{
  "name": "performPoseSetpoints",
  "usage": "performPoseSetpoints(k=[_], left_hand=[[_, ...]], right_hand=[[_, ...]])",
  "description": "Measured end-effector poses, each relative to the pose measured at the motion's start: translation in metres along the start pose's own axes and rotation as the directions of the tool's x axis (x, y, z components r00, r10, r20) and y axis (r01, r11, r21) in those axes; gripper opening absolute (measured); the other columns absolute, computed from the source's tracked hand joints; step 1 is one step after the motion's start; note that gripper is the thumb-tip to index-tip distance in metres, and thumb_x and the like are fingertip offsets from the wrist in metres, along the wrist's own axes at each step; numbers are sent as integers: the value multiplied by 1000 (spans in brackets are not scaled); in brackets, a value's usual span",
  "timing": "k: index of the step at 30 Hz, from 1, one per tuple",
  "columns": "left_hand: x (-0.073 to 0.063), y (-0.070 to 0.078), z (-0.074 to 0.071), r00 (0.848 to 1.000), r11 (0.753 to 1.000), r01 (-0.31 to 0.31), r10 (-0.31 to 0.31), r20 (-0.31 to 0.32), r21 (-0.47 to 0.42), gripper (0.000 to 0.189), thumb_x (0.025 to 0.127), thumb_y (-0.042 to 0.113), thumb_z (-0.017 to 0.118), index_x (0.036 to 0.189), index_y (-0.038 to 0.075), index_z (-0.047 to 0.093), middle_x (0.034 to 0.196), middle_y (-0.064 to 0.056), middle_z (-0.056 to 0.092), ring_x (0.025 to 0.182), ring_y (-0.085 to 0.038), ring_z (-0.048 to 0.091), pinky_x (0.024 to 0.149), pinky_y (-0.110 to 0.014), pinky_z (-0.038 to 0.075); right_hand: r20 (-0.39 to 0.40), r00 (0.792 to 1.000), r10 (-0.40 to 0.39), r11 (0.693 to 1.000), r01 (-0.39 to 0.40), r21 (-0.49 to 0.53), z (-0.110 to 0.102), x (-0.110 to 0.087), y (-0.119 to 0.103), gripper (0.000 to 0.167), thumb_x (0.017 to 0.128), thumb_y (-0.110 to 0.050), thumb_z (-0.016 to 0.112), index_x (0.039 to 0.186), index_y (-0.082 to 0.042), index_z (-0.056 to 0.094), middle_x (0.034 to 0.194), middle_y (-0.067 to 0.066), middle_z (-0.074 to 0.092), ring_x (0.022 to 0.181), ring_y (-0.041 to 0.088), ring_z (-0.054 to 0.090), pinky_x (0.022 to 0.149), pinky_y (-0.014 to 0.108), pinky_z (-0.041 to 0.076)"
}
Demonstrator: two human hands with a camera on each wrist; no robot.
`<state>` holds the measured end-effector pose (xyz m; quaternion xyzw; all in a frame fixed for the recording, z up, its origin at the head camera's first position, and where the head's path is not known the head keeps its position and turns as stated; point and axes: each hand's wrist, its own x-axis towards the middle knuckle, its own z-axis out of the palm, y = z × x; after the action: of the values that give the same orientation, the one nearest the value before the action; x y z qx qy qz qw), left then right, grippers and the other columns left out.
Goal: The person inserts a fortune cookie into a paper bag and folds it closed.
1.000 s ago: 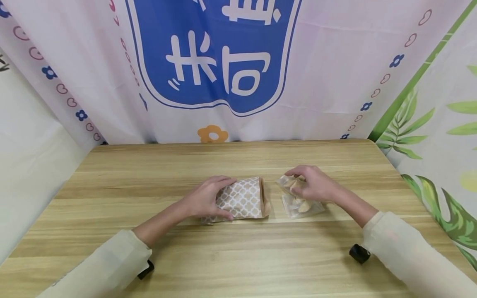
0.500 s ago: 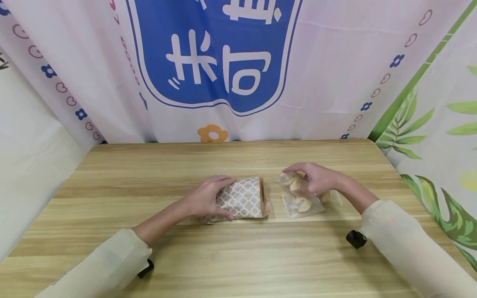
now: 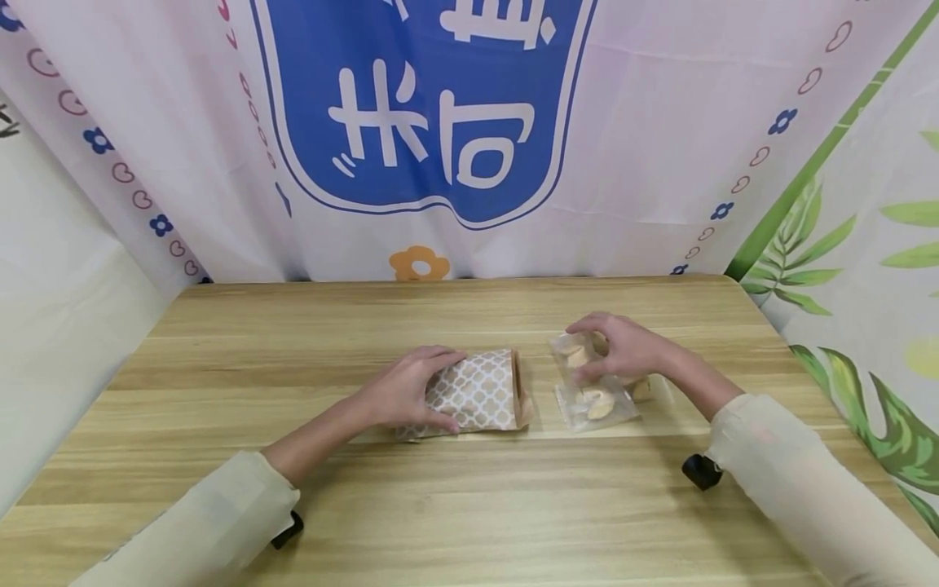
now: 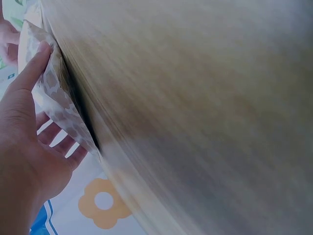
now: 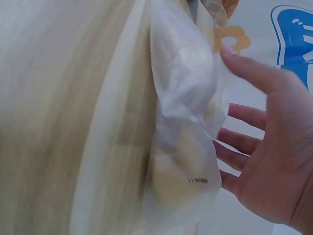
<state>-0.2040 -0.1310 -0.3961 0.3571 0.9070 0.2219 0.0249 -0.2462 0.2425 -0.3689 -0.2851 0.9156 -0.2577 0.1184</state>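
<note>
A paper bag [image 3: 478, 391] with a white-and-tan lattice print lies on the table, its mouth facing right. My left hand [image 3: 402, 390] grips its left part, thumb on the near side and fingers along the far side. To the right are clear packets of pale folded cookies, like fortune cookies. One packet [image 3: 572, 352] lies under my right hand [image 3: 629, 349], a second packet [image 3: 596, 405] is just nearer, and part of another packet [image 3: 649, 391] shows by the wrist. In the right wrist view, the right fingers are spread beside the wrapper [image 5: 183, 166], thumb apart from them.
The wooden table [image 3: 469, 505] reaches back to a printed cloth [image 3: 623, 163] with a blue emblem. Leaf-patterned cloth [image 3: 873, 326] hangs on the right. A small black device [image 3: 702, 471] sits under the right cuff.
My right hand has shifted slightly away from me, and the far cookie packet has turned and settled a little to the right. The left hand and paper bag have stayed put.
</note>
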Motion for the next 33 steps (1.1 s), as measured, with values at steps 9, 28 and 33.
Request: performPoseSetpoints(k=[9,28,33], left_hand=[[0,-1,0,1000,1000,3,-3,-1,-1,106,69,53,94,151,1,50,151,-19,53,139,-39,50,114,-55,43],[1,0,0,1000,1000,13,-13,8,-4,106,69,52,94,152,2,50,152,-19,52,140,-39,49,114,-55,43],[0,0,1,1000,1000,15,-15,9,-1,106,69,53,94,152,3,50,153,-19,52,140,-39,49,115,-55,43]], right_hand=[[33,998,-60,998,61,-5,-8,-2,10,73,89,-28,82,143,11,52,145,31,54,137,53,45,114,69,35],[-42,998,-39,998,37,-45,-2,4,15,81,74,-30,92,133,13,58,121,21,64,113,39,60,99,58,53],[-77,995,-57,997,53,-58,3,5,16,75,73,-27,90,130,11,60,116,17,65,108,34,60,95,54,54]])
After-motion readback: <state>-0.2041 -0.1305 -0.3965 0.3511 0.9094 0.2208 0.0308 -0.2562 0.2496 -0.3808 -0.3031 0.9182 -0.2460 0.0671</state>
